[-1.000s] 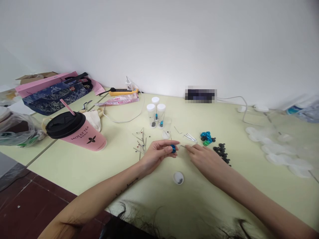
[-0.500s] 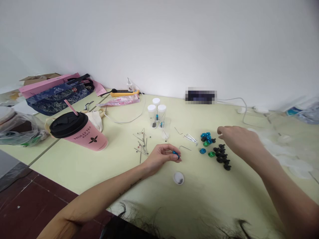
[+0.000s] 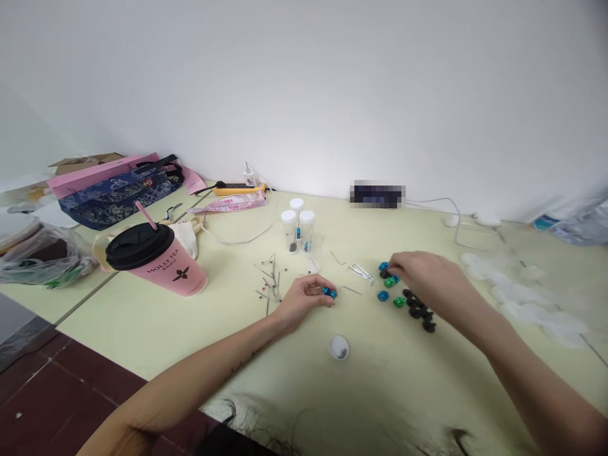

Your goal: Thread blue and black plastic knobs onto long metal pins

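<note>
Our right hand (image 3: 430, 278) has come back down onto the blue and green beads (image 3: 388, 278), its grip narrow there; our left hand (image 3: 299, 301) keeps pinching a blue bead (image 3: 327, 292) mid-bench (image 3: 190, 329).

Blue bead (image 3: 329, 292) pinched in left hand (image 3: 299, 299); bead cluster (image 3: 389, 278) under right hand (image 3: 427, 278).

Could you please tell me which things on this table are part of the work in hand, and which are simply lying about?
In hand: left hand pinching blue bead; right hand at loose beads; metal pins.
Lying about: pink cup, power strip, patterned bag.
</note>
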The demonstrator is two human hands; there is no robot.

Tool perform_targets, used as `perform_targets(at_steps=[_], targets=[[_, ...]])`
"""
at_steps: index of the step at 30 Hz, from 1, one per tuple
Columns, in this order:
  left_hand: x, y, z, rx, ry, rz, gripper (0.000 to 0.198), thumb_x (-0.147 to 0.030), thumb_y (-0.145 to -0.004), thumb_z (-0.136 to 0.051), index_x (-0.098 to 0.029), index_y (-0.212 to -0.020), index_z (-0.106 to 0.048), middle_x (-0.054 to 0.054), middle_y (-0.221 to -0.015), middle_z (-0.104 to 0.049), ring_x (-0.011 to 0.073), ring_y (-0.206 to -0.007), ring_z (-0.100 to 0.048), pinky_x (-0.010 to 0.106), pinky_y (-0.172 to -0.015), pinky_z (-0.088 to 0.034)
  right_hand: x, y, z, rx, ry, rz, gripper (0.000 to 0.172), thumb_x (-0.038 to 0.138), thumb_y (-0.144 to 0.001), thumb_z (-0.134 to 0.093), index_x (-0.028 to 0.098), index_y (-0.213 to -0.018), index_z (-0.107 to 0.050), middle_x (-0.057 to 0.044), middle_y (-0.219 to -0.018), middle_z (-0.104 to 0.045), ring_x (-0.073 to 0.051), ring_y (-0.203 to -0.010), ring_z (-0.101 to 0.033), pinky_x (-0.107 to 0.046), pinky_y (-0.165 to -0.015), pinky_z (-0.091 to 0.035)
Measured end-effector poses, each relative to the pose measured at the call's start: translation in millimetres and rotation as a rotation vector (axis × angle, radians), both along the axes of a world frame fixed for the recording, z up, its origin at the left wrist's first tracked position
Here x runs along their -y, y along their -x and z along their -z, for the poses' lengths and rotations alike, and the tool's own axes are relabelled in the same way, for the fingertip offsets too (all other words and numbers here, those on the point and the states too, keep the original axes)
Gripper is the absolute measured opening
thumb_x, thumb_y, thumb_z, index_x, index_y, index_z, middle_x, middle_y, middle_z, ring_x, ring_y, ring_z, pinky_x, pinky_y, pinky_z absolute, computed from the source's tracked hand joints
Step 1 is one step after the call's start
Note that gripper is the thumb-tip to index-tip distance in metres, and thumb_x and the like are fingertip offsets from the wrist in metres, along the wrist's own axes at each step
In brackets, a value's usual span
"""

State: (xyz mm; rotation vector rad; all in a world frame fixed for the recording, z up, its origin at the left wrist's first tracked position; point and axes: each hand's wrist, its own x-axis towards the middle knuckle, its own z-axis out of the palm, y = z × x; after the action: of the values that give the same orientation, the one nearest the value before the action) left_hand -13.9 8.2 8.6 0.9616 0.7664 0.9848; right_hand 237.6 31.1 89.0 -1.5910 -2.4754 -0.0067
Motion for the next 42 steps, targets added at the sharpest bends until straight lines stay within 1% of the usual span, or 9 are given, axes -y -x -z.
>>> perform_targets(at_steps=[4,8,13,18,22,28,33,38,42], targets=[[1,0,-0.8,-0.014,-0.003,-0.036,0.026,-0.017,-0.060,-0.080,-0.013,-0.082,-0.067,0.002,-0.075,-0.065,0.0110,-0.068,-0.057,0.025,-0.070,-0.042,28,41,15.8,0.050,0.150,-0.161,0.019,0.007,-0.082,-0.054,0.019,-0.067,-0.057,-0.004,-0.071,-0.065,-0.019,-0.067,-0.060,-0.024,-0.051,-0.031],[3,0,-0.9,-0.023,-0.013,-0.063,0.026,-0.019,-0.060,-0.080,-0.014,-0.081,-0.066,0.003,-0.078,-0.066,0.0125,-0.072,-0.058,0.025,-0.071,-0.042,43,63,44.8,-0.012,0.180,-0.190,0.014,0.007,-0.082,-0.056,0.018,-0.074,-0.057,-0.005,-0.074,-0.063,-0.020,-0.075,-0.059,-0.025,-0.057,-0.038],[2,0,0.9,-0.011,-0.034,-0.086,0.023,-0.021,-0.066,-0.077,-0.016,-0.085,-0.065,0.000,-0.072,-0.064,0.0109,-0.068,-0.057,0.023,-0.070,-0.041,51,59,64.4,-0.195,0.178,-0.181,0.009,0.013,-0.089,-0.052,0.020,-0.091,-0.058,-0.003,-0.089,-0.063,-0.016,-0.083,-0.059,-0.024,-0.071,-0.046],[-3,-7,5.1,0.002,-0.065,-0.071,0.023,-0.020,-0.068,-0.077,-0.015,-0.086,-0.063,0.002,-0.073,-0.063,0.0114,-0.068,-0.057,0.024,-0.068,-0.042,51,54,78.3,-0.521,0.269,-0.208,0.016,0.012,-0.089,-0.050,0.021,-0.078,-0.057,-0.001,-0.087,-0.059,-0.014,-0.080,-0.059,-0.024,-0.071,-0.047],[-10,-17,7.0,0.026,-0.103,-0.098,0.021,-0.021,-0.070,-0.075,-0.015,-0.085,-0.062,0.001,-0.076,-0.061,0.0107,-0.069,-0.056,0.025,-0.071,-0.043,51,52,88.1,-0.847,0.348,-0.145,0.016,0.021,-0.093,-0.045,0.021,-0.077,-0.048,-0.005,-0.102,-0.060,-0.016,-0.082,-0.060,-0.028,-0.072,-0.047],[-11,-20,6.7,0.019,-0.099,-0.091,0.022,-0.023,-0.072,-0.075,-0.015,-0.087,-0.062,0.000,-0.074,-0.061,0.0108,-0.071,-0.056,0.025,-0.073,-0.043,50,52,90.3,-0.907,0.420,-0.146,0.019,0.027,-0.093,-0.046,0.020,-0.079,-0.056,0.002,-0.065,-0.055,-0.013,-0.059,-0.053,-0.024,-0.058,-0.041],[-7,-18,4.4,0.026,-0.041,-0.072,0.022,-0.026,-0.074,-0.073,-0.014,-0.088,-0.062,0.003,-0.076,-0.064,0.0127,-0.072,-0.059,0.028,-0.074,-0.045,38,48,87.3,-0.971,0.401,-0.181,0.026,0.028,-0.094,-0.043,0.020,-0.089,-0.067,-0.002,-0.079,-0.051,-0.010,-0.054,-0.049,-0.024,-0.053,-0.040],[-4,-16,1.9,-0.052,0.004,-0.134,0.021,-0.026,-0.074,-0.074,-0.015,-0.087,-0.062,0.002,-0.070,-0.065,0.0121,-0.070,-0.059,0.025,-0.072,-0.045,40,47,87.8,-0.981,0.479,-0.141,0.024,0.025,-0.092,-0.044,0.024,-0.106,-0.063,-0.001,-0.079,-0.055,-0.013,-0.059,-0.049,-0.025,-0.057,-0.042],[-3,-14,-0.2,-0.113,0.012,-0.114,0.018,-0.024,-0.073,-0.074,-0.015,-0.083,-0.063,0.000,-0.067,-0.063,0.0094,-0.066,-0.057,0.021,-0.069,-0.043,41,49,85.4,-0.963,0.536,-0.062,0.010,0.024,-0.086,-0.055,0.023,-0.086,-0.064,0.000,-0.072,-0.058,-0.013,-0.058,-0.051,-0.024,-0.054,-0.040]])
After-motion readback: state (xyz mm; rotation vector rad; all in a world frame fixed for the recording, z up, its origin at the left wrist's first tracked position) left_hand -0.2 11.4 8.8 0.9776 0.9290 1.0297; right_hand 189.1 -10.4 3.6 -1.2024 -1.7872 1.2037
